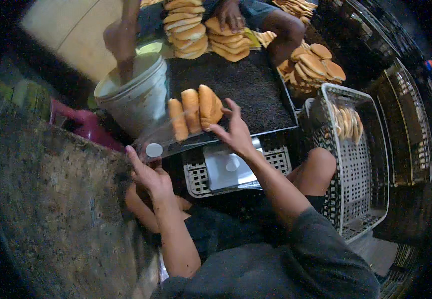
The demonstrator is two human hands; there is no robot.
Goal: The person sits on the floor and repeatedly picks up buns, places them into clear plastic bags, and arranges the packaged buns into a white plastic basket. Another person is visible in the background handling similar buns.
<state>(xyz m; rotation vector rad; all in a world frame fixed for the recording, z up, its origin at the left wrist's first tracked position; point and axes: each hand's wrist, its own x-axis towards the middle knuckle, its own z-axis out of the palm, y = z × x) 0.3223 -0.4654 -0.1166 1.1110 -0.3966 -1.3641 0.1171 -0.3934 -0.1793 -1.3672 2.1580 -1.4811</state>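
Note:
My left hand (152, 177) is closed on the near end of a clear plastic bag (168, 144) bearing a round white label (154, 150). Golden elongated bread rolls (192, 110) lie at the bag's far end, above the dark tray (251, 84); whether they are fully inside is unclear. My right hand (235, 132) has thumb and fingers apart at the rightmost roll, touching it or the bag around it. Below the tray a shiny metal sheet (216, 174) lies on a grey plastic crate (191, 182).
A co-worker's hand (230, 17) rests on flat bread stacks (183, 30); another arm (125, 57) reaches into a white bucket (126, 104). More bread (318, 65) lies right. A grey crate (360, 204) holding buns stands right. A pink plastic object (89, 127) is left, near a worn board (61, 209).

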